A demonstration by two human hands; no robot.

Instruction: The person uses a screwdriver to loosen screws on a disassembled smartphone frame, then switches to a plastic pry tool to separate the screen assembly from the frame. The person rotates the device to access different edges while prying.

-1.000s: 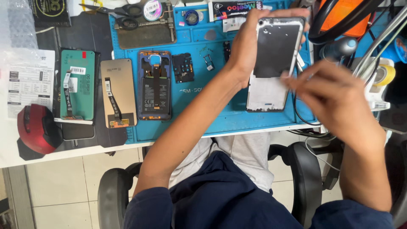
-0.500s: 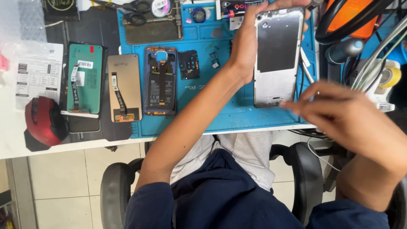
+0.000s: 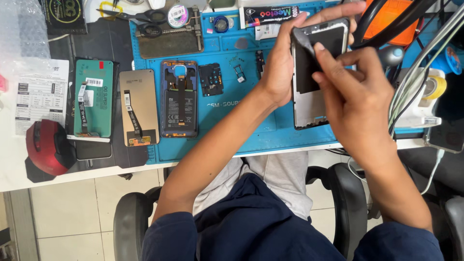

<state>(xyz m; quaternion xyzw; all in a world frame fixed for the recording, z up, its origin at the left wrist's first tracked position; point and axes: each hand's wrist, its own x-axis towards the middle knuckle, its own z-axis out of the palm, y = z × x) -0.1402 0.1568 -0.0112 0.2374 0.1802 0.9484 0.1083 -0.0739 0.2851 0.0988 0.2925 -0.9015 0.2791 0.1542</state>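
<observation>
Since half a second ago your right hand (image 3: 355,104) has come up from the near edge of the surface and landed on the phone frame (image 3: 314,79), where earlier it hovered well clear of it with the fingers pinched. Now its fingertips (image 3: 320,48) are closed on a dark film (image 3: 305,46) at the frame's upper left corner, and that corner of the film is curled up off the frame. Your left hand (image 3: 280,72) has stayed wrapped around the frame's left edge, thumb side at the top, holding it tilted above the blue work mat (image 3: 251,130); the frame's lower end sits close over the mat, though whether it touches is hard to tell.

Going by the lifted corner, the peel looks to have only just begun: most of the dark film still lies flat across the upper half of the frame, and the pale lower half is bare.

The rest of the surface looks the same. The opened phone body (image 3: 179,99), with its battery showing, lies on the mat well to the left of your hands. Beside it lie a gold-backed display panel (image 3: 139,107) and a green-backed display panel (image 3: 93,99), each with a flex cable. A small black cover piece (image 3: 210,79) sits between the phone body and your left wrist. Scissors (image 3: 140,19) rest at the far edge, and a red mouse (image 3: 46,147) sits at the far left.
</observation>
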